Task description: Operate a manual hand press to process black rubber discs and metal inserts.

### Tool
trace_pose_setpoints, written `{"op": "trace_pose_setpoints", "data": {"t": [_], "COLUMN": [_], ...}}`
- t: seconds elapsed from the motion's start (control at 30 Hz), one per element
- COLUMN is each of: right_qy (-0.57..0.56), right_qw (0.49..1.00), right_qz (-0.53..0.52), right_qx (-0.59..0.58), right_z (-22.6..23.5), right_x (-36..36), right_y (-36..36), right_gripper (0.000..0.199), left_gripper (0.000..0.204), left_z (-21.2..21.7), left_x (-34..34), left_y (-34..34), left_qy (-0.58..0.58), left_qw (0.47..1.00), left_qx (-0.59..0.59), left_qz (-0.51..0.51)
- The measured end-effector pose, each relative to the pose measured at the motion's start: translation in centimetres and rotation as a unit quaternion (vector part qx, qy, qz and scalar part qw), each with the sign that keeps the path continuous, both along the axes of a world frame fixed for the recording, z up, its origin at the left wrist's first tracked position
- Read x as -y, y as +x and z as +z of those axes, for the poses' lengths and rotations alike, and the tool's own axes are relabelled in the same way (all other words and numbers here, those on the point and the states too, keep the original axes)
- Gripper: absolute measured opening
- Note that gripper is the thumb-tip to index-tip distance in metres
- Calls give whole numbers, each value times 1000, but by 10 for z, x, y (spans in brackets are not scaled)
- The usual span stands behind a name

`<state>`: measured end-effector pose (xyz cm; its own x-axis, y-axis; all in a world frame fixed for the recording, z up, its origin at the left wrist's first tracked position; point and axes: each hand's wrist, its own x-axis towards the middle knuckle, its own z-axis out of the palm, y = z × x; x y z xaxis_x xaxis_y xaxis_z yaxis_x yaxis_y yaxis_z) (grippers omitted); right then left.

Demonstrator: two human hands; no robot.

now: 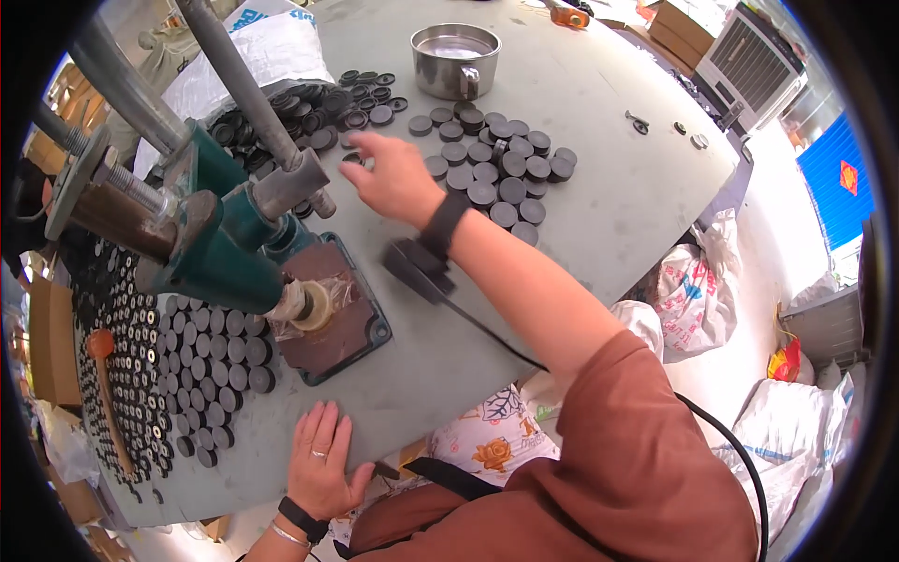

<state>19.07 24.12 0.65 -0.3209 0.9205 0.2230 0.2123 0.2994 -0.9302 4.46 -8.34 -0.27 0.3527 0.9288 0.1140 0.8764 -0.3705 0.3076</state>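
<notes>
My right hand [391,180] hovers just right of the press lever, thumb and fingers apart, next to the loose pile of black caps [314,108]. A dark cap lies by its fingertips; I see no grip on it. My left hand [321,461] rests flat near the table's front edge, fingers stretched out, holding nothing. Between the hands stands a green bench press [211,248] with a long steel lever [229,80]. Under its ram a cream round piece [316,305] wrapped in clear film sits above the brown-topped base [328,351].
Round dark discs [211,351] stand in rows left of the press, beside many small ringed parts [117,328] and an orange-headed mallet [101,345]. More discs [482,173] lie right of my right hand. A steel pot [456,80] stands behind them. A black cable [496,337] crosses the table edge.
</notes>
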Motion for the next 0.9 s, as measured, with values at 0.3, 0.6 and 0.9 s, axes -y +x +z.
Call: {"op": "trace_pose_setpoints", "data": {"t": [0.3, 0.6, 0.9], "right_qy": [217, 120, 134], "right_qw": [886, 907, 872], "right_qz": [-245, -208, -207], "right_qx": [329, 345, 423], "right_z": [12, 14, 15], "right_x": [12, 12, 12], "right_y": [146, 171, 154], "right_gripper": [15, 36, 39], "left_gripper": [58, 58, 59], "left_z": [-3, -3, -3], "left_x": [-1, 1, 1], "left_y": [0, 1, 1], "left_qy": [-17, -4, 1], "left_qw": [1000, 1000, 999], "left_qx": [0, -16, -36], "left_qz": [-1, -2, 4]}}
